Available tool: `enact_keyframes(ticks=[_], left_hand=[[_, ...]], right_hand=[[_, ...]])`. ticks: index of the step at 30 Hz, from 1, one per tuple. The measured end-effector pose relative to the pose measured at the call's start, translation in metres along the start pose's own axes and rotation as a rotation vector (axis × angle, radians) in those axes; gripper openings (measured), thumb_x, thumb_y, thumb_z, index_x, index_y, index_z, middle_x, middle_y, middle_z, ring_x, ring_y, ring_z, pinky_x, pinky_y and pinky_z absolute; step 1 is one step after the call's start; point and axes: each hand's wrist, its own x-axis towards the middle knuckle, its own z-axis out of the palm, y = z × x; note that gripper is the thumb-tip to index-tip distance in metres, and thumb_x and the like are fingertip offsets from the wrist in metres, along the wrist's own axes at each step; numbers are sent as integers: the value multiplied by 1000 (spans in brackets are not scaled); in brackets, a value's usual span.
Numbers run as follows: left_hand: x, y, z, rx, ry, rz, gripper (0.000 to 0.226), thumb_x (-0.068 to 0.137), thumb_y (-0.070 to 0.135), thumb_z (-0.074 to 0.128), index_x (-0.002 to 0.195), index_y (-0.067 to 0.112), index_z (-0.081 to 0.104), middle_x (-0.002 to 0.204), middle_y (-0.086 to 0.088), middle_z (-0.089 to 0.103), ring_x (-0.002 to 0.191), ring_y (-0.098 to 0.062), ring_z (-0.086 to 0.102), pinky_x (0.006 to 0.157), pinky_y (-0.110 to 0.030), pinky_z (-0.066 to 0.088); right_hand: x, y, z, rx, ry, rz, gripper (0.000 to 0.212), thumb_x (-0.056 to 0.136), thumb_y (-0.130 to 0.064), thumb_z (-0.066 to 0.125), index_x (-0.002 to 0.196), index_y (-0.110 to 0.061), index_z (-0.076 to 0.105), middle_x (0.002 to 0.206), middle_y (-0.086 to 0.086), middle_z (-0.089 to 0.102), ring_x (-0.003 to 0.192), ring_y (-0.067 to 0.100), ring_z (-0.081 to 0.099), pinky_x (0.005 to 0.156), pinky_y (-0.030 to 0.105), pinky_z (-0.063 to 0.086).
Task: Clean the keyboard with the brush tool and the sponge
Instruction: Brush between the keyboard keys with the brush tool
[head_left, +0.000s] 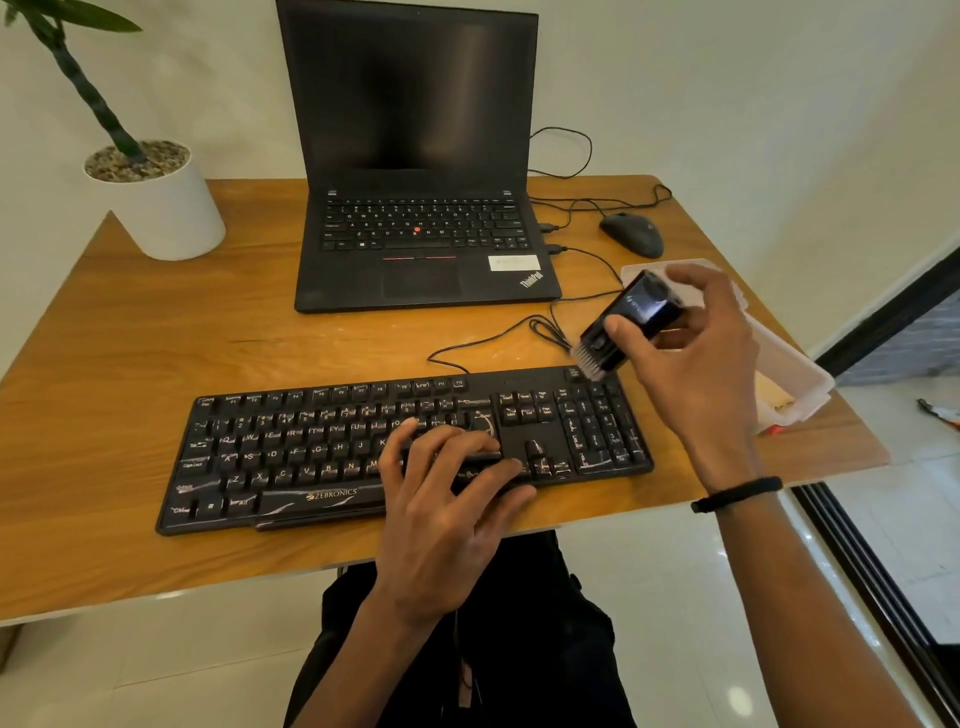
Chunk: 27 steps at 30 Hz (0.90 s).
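Fingers of the right hand (691, 332) grasp the brush tool (626, 325) at the keyboard (291, 452) far-right edge; left hand (441, 488) fingers lie relaxed on keys.

A wooden desk (156, 338) with a warm orange grain stands against a plain off-white wall (727, 78). Below and behind the hands, the floor (675, 597) is glossy white tile that catches soft light in bright spots. Out beyond the right hand, a black frame (883, 332) runs along the foot of the wall, and a dark track (852, 561) crosses the floor.
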Motion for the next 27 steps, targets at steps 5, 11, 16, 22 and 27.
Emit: enact_keyframes(ticks=[5, 11, 16, 22, 27], left_hand=[[4, 6, 1, 45, -10, -14, 33, 85, 52, 83, 104, 25, 81, 120, 0, 71, 126, -23, 57, 119, -66, 25], [11, 24, 15, 53, -52, 17, 32, 88, 53, 78, 106, 26, 79, 125, 1, 70, 130, -24, 57, 122, -69, 16], [11, 21, 19, 61, -53, -25, 37, 88, 57, 76, 107, 25, 80, 128, -1, 69, 134, -24, 53, 124, -67, 9], [11, 22, 20, 76, -49, -34, 40, 87, 59, 76, 110, 27, 79, 130, -1, 68, 135, -25, 52, 124, -65, 8], [11, 22, 21, 74, -32, -29, 38, 87, 57, 77, 109, 27, 80, 130, -1, 69, 134, -25, 54, 123, -67, 12]], right_hand=[[1, 17, -11, -155, 53, -74, 57, 88, -34, 81, 135, -23, 51, 121, -4, 67, 100, 18, 72, 84, 20, 54], [-8, 23, -2, -195, 38, -127, 56, 89, -33, 79, 137, -20, 52, 123, 4, 71, 105, 22, 71, 91, 33, 58], [-15, 26, -13, -231, -51, -109, 55, 88, -33, 80, 134, -21, 52, 120, 4, 71, 104, 21, 72, 88, 40, 62], [-36, 24, -50, -271, -271, -30, 53, 80, -39, 81, 125, -28, 56, 102, -13, 65, 84, 5, 66, 74, 16, 51], [-22, 11, -71, -325, -462, 41, 52, 74, -37, 85, 119, -32, 60, 88, -12, 68, 77, 1, 66, 69, 19, 52]])
